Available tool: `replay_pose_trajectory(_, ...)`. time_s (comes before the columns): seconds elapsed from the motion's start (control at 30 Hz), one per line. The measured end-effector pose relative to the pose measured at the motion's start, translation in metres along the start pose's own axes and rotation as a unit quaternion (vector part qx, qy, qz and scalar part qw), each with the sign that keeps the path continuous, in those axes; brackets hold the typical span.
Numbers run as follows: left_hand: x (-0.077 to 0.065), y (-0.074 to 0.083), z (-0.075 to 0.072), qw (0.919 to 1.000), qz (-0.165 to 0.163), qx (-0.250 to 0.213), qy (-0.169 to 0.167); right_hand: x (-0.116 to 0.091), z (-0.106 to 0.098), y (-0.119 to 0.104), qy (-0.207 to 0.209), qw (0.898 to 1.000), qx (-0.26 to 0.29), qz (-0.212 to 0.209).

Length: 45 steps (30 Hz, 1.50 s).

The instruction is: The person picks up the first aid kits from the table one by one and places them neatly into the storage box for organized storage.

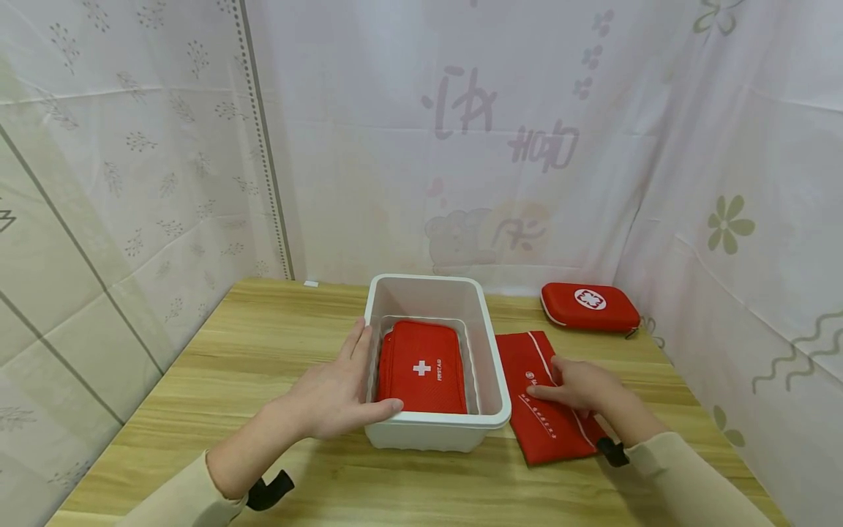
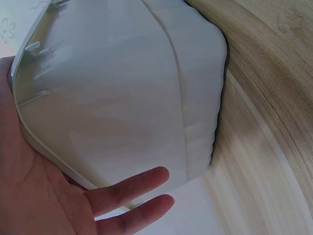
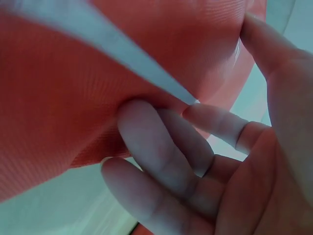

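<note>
My left hand point(image 1: 329, 395) rests against the near-left corner of a white plastic bin point(image 1: 428, 437), its thumb over the front rim and its fingers fairly straight along the left side. The left wrist view shows fingers spread beside the bin's outer wall point(image 2: 122, 122). Inside the bin lies a red first aid pouch point(image 1: 421, 340) with a white cross. To the right of the bin, my right hand point(image 1: 582, 388) pinches the right side of a flat red fabric pouch point(image 1: 527, 432) with white print. Several fingers go under the raised fabric point(image 3: 49, 98) in the right wrist view.
A red zippered hard case point(image 1: 615, 304) with a white round emblem sits at the table's back right. A small white piece point(image 1: 311, 283) lies at the back edge of the wooden table point(image 1: 283, 322). Patterned curtains point(image 1: 369, 146) hang behind and on both sides.
</note>
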<state>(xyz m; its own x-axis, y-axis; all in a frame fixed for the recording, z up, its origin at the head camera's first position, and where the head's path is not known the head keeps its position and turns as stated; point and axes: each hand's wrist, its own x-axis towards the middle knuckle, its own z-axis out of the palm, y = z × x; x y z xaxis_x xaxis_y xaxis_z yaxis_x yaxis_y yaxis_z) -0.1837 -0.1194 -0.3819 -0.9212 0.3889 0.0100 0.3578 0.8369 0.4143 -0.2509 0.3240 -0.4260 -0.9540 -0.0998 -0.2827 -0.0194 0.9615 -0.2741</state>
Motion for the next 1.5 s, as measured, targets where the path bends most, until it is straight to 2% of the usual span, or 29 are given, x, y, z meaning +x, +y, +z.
replay_pose_trajectory(0.23,0.001,-0.001,0.001,1.0,0.001,0.003,0.002,-0.001,0.004,-0.007,0.004,1.0,-0.017,0.005)
replay_pose_trajectory(0.43,0.0,0.0,0.0,1.0,0.0,-0.005,0.002,-0.002,0.003,-0.009,0.028,0.998,-0.058,-0.008)
replay_pose_trajectory(0.53,0.0,0.0,0.0,1.0,0.001,-0.008,0.002,-0.002,0.0,-0.007,0.044,0.997,-0.059,-0.017)
replay_pose_trajectory(0.73,0.0,0.0,-0.001,1.0,0.0,-0.005,-0.001,0.007,-0.01,0.009,0.073,0.997,-0.008,-0.023)
replay_pose_trajectory(0.93,0.0,0.0,-0.001,1.0,0.001,-0.007,0.001,0.019,-0.014,0.023,0.044,0.994,0.1,0.002)
replay_pose_trajectory(1.07,0.0,0.0,0.0,1.0,0.002,-0.008,0.001,0.022,-0.014,0.026,0.011,0.984,0.177,0.003)
replay_pose_trajectory(1.2,0.001,0.0,0.0,0.9999,0.003,-0.009,0.004,0.022,-0.011,0.026,-0.016,0.966,0.259,-0.015)
replay_pose_trajectory(1.33,0.001,0.0,0.0,0.9999,0.003,-0.01,0.005,0.023,-0.009,0.029,-0.045,0.937,0.345,-0.028)
replay_pose_trajectory(1.5,0.001,0.0,0.0,1.0,0.001,-0.005,0.007,0.021,-0.005,0.032,-0.076,0.91,0.407,-0.042)
